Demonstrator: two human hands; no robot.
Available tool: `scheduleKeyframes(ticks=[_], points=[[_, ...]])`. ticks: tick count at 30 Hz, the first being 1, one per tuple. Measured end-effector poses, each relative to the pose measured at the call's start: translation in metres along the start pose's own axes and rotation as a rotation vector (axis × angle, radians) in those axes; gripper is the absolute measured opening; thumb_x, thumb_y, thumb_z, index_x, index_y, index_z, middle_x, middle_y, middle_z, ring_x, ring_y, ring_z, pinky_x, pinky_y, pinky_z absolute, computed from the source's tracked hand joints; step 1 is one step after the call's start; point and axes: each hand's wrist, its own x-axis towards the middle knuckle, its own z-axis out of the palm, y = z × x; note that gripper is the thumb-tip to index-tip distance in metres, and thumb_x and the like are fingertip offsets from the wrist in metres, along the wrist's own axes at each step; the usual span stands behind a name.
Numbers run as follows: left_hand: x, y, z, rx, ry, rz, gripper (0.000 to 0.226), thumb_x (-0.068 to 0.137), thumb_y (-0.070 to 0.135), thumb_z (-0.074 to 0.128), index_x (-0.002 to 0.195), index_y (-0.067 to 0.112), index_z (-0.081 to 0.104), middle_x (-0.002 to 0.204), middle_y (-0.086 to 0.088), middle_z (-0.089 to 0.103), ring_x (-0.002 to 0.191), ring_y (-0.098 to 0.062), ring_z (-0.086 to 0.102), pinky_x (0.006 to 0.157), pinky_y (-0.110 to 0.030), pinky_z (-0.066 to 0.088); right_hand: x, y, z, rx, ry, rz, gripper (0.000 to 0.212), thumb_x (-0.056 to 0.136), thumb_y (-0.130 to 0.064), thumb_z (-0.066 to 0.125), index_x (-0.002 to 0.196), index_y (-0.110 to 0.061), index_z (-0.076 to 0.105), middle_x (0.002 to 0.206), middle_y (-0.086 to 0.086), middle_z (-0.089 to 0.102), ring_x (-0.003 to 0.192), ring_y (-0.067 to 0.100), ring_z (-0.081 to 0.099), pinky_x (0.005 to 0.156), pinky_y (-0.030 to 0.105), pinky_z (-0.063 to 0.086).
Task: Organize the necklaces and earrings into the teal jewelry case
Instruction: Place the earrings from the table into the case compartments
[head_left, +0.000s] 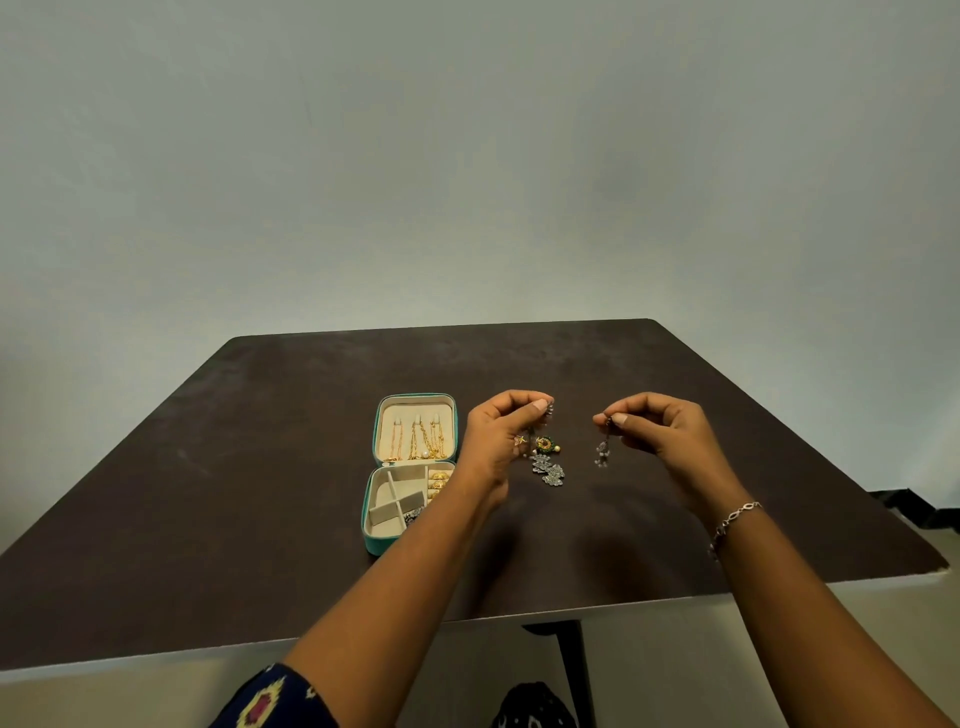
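Note:
The teal jewelry case lies open on the dark table, left of my hands. Gold necklaces hang inside its lid; gold pieces and a silver piece sit in its cream compartments. My left hand pinches the top of a silver earring above the table. My right hand pinches a dangling silver earring. Between the hands, on the table, lie a green-and-gold earring, a small gold star earring and silver filigree pieces.
The dark brown table stands against a plain pale wall. Its front edge runs near my forearms and its right edge slopes away at the right. A silver bracelet is on my right wrist.

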Motion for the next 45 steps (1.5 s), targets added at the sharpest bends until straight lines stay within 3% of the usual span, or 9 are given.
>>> scheduleKeyframes(ticks=[4, 11, 18, 26, 30, 33, 38, 41, 45], points=[[0.001, 0.001, -0.002, -0.019, -0.017, -0.022, 0.015, 0.085, 0.006, 0.059, 0.082, 0.018, 0.068, 0.068, 0.008, 0.068, 0.073, -0.006, 0.062, 0.065, -0.021, 0.047, -0.001, 0.0, 0.003, 0.024, -0.01, 0.003, 0.015, 0.086, 0.001, 0.054, 0.081, -0.01, 0.064, 0.079, 0.006, 0.07, 0.07, 0.003, 0.066, 0.065, 0.015, 0.046], [0.001, -0.001, -0.002, 0.014, -0.048, -0.051, 0.015, 0.087, 0.011, 0.056, 0.078, 0.021, 0.063, 0.079, 0.006, 0.072, 0.09, -0.013, 0.059, 0.081, -0.036, 0.043, -0.003, -0.003, 0.009, 0.084, -0.068, 0.001, 0.015, 0.087, 0.003, 0.052, 0.085, -0.009, 0.06, 0.075, 0.014, 0.062, 0.067, 0.015, 0.067, 0.063, 0.019, 0.054], [0.001, 0.001, -0.003, -0.024, -0.043, -0.074, 0.015, 0.087, 0.011, 0.056, 0.084, 0.022, 0.066, 0.074, 0.007, 0.07, 0.083, -0.01, 0.059, 0.07, -0.029, 0.041, -0.004, -0.002, 0.013, 0.036, -0.107, 0.003, 0.018, 0.087, 0.002, 0.051, 0.085, -0.011, 0.062, 0.078, 0.012, 0.066, 0.074, 0.016, 0.067, 0.075, 0.028, 0.053], [-0.001, 0.0, -0.004, -0.061, -0.068, -0.11, 0.01, 0.088, 0.014, 0.056, 0.084, 0.018, 0.065, 0.082, 0.003, 0.074, 0.094, -0.017, 0.062, 0.091, -0.041, 0.041, -0.003, -0.003, 0.013, 0.026, -0.116, 0.012, 0.011, 0.084, -0.001, 0.057, 0.087, -0.007, 0.065, 0.084, 0.012, 0.071, 0.078, 0.015, 0.068, 0.072, 0.022, 0.05], [-0.001, 0.002, -0.006, -0.041, -0.094, -0.094, 0.009, 0.088, 0.015, 0.056, 0.083, 0.019, 0.063, 0.083, 0.0, 0.074, 0.09, -0.015, 0.064, 0.084, -0.037, 0.042, -0.001, -0.004, 0.011, 0.056, -0.12, 0.01, 0.012, 0.082, 0.0, 0.059, 0.082, -0.007, 0.068, 0.076, 0.006, 0.073, 0.077, 0.016, 0.069, 0.076, 0.026, 0.051], [-0.003, 0.007, -0.009, 0.0, -0.1, -0.068, 0.01, 0.087, 0.013, 0.057, 0.082, 0.019, 0.063, 0.077, 0.003, 0.073, 0.082, -0.011, 0.063, 0.069, -0.027, 0.044, -0.002, -0.007, 0.011, 0.055, -0.115, 0.012, 0.017, 0.088, -0.013, 0.055, 0.084, -0.005, 0.069, 0.081, 0.009, 0.073, 0.081, 0.02, 0.069, 0.079, 0.031, 0.049], [-0.005, 0.014, -0.018, 0.072, -0.084, -0.011, 0.009, 0.085, 0.01, 0.06, 0.081, 0.015, 0.065, 0.073, 0.004, 0.071, 0.078, -0.009, 0.063, 0.066, -0.023, 0.048, -0.005, -0.017, 0.018, 0.055, -0.103, 0.104, 0.067, 0.081, -0.058, 0.032, 0.085, -0.003, 0.07, 0.086, 0.014, 0.072, 0.083, 0.022, 0.07, 0.079, 0.029, 0.05], [-0.008, 0.018, -0.026, 0.093, -0.087, 0.033, 0.008, 0.084, 0.007, 0.06, 0.082, 0.012, 0.066, 0.075, 0.0, 0.069, 0.071, -0.006, 0.064, 0.06, -0.014, 0.049, -0.007, -0.017, 0.024, 0.045, -0.109, 0.103, 0.074, 0.079, -0.061, 0.025, 0.083, -0.003, 0.07, 0.086, 0.014, 0.073, 0.084, 0.022, 0.07, 0.078, 0.028, 0.05], [-0.01, 0.024, -0.041, 0.13, -0.05, 0.055, 0.009, 0.083, 0.009, 0.061, 0.084, 0.012, 0.069, 0.075, 0.002, 0.07, 0.073, -0.007, 0.064, 0.069, -0.021, 0.05, -0.008, -0.016, 0.033, 0.047, -0.115, 0.089, 0.069, 0.08, -0.059, 0.029, 0.084, -0.003, 0.07, 0.085, 0.014, 0.073, 0.085, 0.023, 0.069, 0.075, 0.026, 0.05]])
